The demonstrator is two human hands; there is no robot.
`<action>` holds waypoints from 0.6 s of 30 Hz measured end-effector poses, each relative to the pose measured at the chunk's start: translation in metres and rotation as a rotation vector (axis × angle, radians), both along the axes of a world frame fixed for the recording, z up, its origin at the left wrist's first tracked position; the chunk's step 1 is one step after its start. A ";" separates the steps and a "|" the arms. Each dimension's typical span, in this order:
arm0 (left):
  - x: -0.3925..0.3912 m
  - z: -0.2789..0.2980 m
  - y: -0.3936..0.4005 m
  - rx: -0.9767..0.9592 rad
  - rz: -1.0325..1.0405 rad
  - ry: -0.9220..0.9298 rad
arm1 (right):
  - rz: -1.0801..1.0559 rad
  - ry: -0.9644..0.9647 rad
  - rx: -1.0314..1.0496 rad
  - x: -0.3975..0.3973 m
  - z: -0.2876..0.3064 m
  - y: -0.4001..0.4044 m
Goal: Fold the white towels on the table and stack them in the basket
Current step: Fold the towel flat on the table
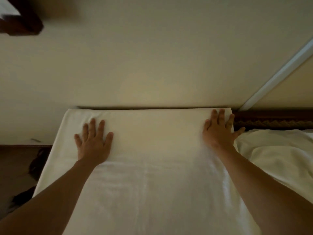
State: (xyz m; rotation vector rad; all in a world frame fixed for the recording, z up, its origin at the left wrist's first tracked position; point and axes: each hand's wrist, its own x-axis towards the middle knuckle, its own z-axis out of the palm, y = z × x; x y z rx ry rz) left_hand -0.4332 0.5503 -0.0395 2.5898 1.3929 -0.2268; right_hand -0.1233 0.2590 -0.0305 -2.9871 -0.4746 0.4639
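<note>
A large white towel (152, 167) lies spread flat in front of me, its far part folded over as a thicker band against the wall. My left hand (93, 143) presses flat on the left part of that folded band, fingers straight and spread. Near the towel's far right corner, my right hand (220, 129) presses flat too, its thumb reaching off the towel's right edge. More white towel cloth (277, 153) lies crumpled to the right. No basket is in view.
A cream wall (152, 56) rises right behind the towel. A dark wooden edge with a carved pattern (271, 121) runs at the right. Dark floor with dark items (33, 165) lies to the left. A dark wooden piece (20, 19) is at top left.
</note>
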 end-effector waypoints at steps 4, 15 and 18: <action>-0.039 0.005 0.011 -0.026 0.035 0.019 | 0.159 -0.047 -0.023 -0.064 0.012 0.040; -0.088 0.002 0.095 -0.040 -0.134 -0.021 | 0.245 0.045 0.068 -0.284 -0.002 0.178; -0.100 0.002 0.123 -0.107 -0.138 -0.020 | 0.201 0.041 0.077 -0.322 -0.001 0.213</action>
